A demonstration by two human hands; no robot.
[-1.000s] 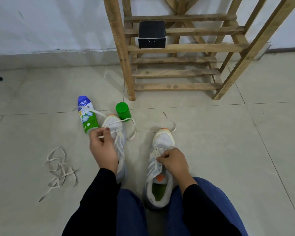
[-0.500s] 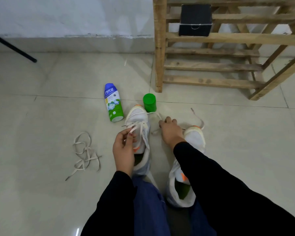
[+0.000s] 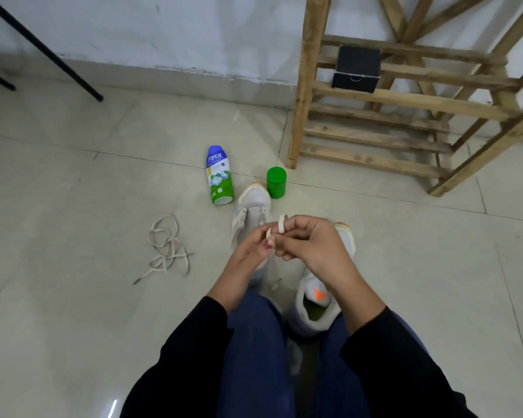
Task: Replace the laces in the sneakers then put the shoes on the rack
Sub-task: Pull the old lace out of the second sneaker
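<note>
Pinching lace (image 3: pixel 281 222) with left hand (image 3: pixel 248 254) and right hand (image 3: pixel 314 251) pressed together, probably looped, blurred; directly over left sneaker (image 3: pixel 254 203), long axis pointing away, both hands equally near; right sneaker (image 3: pixel 311 309) under right wrist; rack (image 3: pixel 305 86) farther ahead-right.

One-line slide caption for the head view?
Left hand and right hand pinch a lace above the sneakers; loose lace, bottle, green container nearby, wooden rack behind.

The left grip (image 3: pixel 251 251) and right grip (image 3: pixel 311 251) pinch a white lace (image 3: pixel 281 223) over the left sneaker (image 3: pixel 251 203). A loose lace (image 3: pixel 166 248) lies on the floor (image 3: pixel 73 312), left of it.
</note>
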